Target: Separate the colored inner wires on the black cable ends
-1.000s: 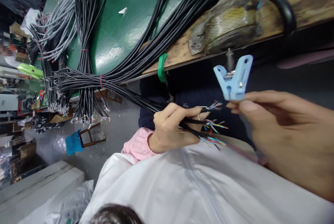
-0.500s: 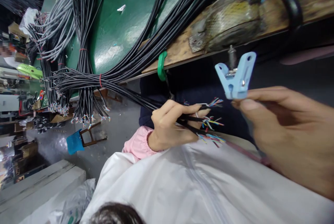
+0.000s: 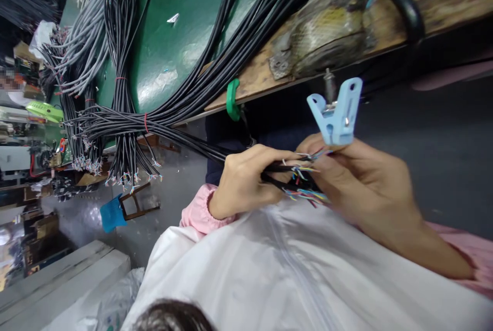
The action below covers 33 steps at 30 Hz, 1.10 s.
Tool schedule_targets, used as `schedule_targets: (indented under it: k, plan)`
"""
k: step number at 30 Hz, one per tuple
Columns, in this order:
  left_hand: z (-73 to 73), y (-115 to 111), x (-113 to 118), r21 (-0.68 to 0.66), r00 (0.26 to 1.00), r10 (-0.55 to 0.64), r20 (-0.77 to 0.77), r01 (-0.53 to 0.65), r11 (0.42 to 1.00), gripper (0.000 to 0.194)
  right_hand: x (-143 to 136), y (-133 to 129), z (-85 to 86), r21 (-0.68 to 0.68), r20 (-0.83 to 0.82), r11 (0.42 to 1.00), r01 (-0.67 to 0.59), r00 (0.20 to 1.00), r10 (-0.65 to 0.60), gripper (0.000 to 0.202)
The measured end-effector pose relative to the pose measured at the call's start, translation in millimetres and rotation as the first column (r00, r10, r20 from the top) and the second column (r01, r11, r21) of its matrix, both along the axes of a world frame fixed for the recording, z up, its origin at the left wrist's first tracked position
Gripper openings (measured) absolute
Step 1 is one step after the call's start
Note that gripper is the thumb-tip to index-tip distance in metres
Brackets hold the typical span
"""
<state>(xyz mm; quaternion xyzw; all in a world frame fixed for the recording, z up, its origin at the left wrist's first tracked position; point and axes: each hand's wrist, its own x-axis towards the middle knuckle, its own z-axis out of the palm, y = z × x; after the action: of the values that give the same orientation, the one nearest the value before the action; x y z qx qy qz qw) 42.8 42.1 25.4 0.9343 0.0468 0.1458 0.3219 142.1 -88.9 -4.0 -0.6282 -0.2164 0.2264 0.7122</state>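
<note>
Cables [image 3: 200,146], black, ran from green table [image 3: 157,46] at left to left hand [image 3: 246,179], whose curled fingers grasped them near stripped ends. Right hand [image 3: 373,192]: thumb and forefinger pinched coloured wires [image 3: 317,154] at cable tips. Clip [image 3: 339,125], pale blue, at far side of right fingers; contact unclear. Red tie [image 3: 146,123] circled cables at left. Green clamp [image 3: 231,99] at near edge of wooden board [image 3: 260,71].

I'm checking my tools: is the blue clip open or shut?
Shut. On the blue clip, the handles spread apart and lower ends meet.
</note>
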Motion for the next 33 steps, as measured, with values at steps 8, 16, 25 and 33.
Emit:
schedule_targets:
  k: [8,16,25,33]
  plan:
    - [-5.2,-5.3,-0.8,0.003,0.99,0.139,-0.005,-0.139,0.99,0.026,-0.9,0.2,-3.3,-0.013,0.094,0.992,0.126,0.988,-0.125,0.03]
    - [-4.5,-6.0,1.8,0.02,0.989,0.14,0.039,-0.14,0.99,0.022,-0.1,9.1,4.7,0.067,0.334,0.961,0.268,0.902,-0.275,0.015]
    - [-4.8,-4.0,1.1,0.063,0.996,0.092,-0.021,-0.09,0.994,0.025,5.0,2.8,4.6,0.015,0.211,0.969,0.245,0.947,-0.243,0.025]
    - [14.3,9.3,14.8,-0.05,0.988,-0.123,-0.088,0.119,0.992,0.012,14.9,0.9,9.7,0.085,0.159,0.994,0.075,0.983,-0.088,0.045]
